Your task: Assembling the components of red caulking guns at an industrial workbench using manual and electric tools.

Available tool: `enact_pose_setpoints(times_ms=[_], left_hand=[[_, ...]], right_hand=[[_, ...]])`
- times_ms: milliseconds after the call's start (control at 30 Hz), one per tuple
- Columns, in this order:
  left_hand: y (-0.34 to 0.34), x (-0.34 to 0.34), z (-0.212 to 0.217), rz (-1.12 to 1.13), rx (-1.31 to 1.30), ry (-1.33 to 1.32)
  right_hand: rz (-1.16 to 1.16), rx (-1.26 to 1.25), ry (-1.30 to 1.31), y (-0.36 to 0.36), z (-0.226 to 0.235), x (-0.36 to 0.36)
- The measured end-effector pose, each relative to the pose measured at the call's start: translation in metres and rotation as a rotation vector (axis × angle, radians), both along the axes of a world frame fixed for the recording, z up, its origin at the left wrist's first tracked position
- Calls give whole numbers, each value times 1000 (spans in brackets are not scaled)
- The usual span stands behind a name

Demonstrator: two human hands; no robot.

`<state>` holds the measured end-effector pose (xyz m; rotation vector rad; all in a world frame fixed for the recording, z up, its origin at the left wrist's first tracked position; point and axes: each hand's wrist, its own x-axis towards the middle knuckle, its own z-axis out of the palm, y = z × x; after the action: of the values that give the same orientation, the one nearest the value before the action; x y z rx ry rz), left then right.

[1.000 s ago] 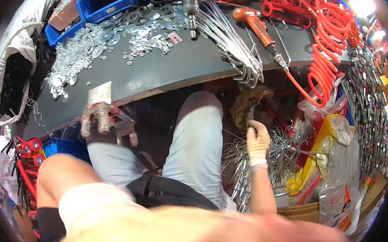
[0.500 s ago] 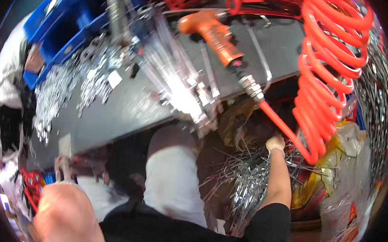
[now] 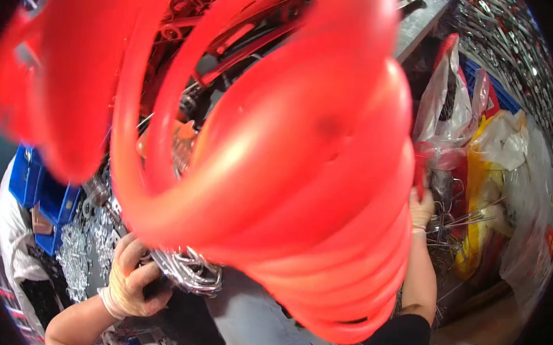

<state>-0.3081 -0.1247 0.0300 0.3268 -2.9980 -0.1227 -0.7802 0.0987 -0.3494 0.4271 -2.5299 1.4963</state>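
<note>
My left hand [image 3: 134, 281], in a pale glove, curls its fingers against the left end of a bundle of shiny bent metal rods [image 3: 192, 272] at the table's near edge. My right hand [image 3: 421, 211], also gloved, reaches out at the right, beside loose metal rods [image 3: 455, 223]. Its fingers are bent near a narrow red thing [image 3: 421, 170], and the hose covers part of them; what they hold is unclear. A big coiled red air hose [image 3: 300, 193] fills the middle of the view. Through its loops shows a bit of the orange air tool [image 3: 182, 143].
Blue bins [image 3: 56, 202] stand at the left, with piles of small metal parts [image 3: 73, 261] beside them. Red metal parts [image 3: 234, 41] lie at the back. Clear and yellow plastic bags [image 3: 477, 186] hang at the right, below massed metal pieces [image 3: 509, 54].
The view has swung right, and the hose now looms across the middle. My left hand has come up to the rod bundle. My right hand sits higher, left of the loose rods.
</note>
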Motion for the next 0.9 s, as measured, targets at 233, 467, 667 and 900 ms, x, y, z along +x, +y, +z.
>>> enact_pose_setpoints(times_ms=[233,467,667,900], left_hand=[[-7,-36,6,-65,-30,-243],[-4,7,-10,82,10,-54],[7,-2,3,119,99,-137],[-8,5,-20,236,364,-288]], right_hand=[[-439,-1461,-794,64,59,-21],[235,-881,-862,-18,92,85],[304,-441,-442,-141,-65,-33],[513,952,-8,-173,-118,-27]])
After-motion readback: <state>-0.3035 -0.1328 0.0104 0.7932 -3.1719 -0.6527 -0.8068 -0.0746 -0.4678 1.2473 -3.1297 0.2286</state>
